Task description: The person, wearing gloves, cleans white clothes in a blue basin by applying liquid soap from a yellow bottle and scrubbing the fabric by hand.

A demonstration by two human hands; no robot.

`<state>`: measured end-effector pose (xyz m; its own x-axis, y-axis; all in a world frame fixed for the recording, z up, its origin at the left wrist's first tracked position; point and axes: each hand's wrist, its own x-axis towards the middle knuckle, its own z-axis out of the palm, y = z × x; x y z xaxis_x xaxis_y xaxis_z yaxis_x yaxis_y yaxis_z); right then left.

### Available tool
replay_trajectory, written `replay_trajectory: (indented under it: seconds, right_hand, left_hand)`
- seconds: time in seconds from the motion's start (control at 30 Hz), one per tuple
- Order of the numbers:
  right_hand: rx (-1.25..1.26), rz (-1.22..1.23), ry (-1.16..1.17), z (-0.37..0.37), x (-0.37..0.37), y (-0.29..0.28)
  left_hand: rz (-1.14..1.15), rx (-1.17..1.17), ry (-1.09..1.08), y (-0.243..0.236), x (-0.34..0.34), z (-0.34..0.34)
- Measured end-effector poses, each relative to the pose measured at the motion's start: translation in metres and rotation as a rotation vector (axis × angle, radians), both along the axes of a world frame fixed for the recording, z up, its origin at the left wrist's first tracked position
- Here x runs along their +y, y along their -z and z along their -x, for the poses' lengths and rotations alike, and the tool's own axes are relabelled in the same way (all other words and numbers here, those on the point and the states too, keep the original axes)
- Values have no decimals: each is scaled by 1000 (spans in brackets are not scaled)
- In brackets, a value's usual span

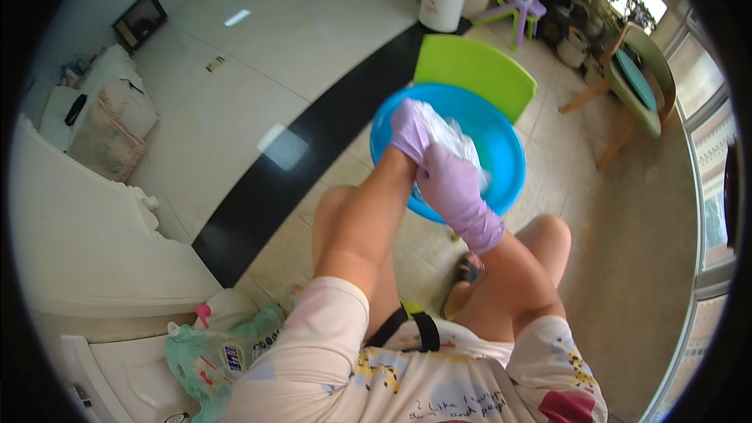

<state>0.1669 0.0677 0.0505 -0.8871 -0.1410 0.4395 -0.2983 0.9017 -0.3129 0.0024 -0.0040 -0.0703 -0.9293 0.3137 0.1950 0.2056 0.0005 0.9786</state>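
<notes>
A wet-looking white cloth (448,131) is bunched up over the blue basin (511,188), which has some water in it. My left hand (409,131), in a lilac rubber glove, is closed on the cloth's upper left part. Just below and to the right, my right hand (453,182), gloved the same way, is closed on the cloth near its lower edge. The two hands are close together, and my right one hides part of the cloth.
A lime-green chair back (476,72) rises behind the basin. A white bin (443,1) and a small purple and green child's chair (513,4) stand farther back. At right is a wooden-legged chair (638,82); a green detergent pouch (215,356) stands lower left.
</notes>
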Motion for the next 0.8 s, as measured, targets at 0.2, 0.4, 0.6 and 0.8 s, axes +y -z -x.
replay_trajectory:
  seconds: [0.2,0.4,0.6,0.8]
  right_hand:
    - [196,-164,-88,6,-27,11]
    - [205,-373,-174,23,-45,-10]
    - [441,-505,-320,29,-58,-11]
    - [483,-550,-488,-11,-63,-17]
  left_hand:
    - [113,-54,136,-35,-45,-19]
    - [207,22,170,-69,-66,-25]
    - [324,159,183,-87,-66,-35]
    - [565,463,77,-79,-47,-45]
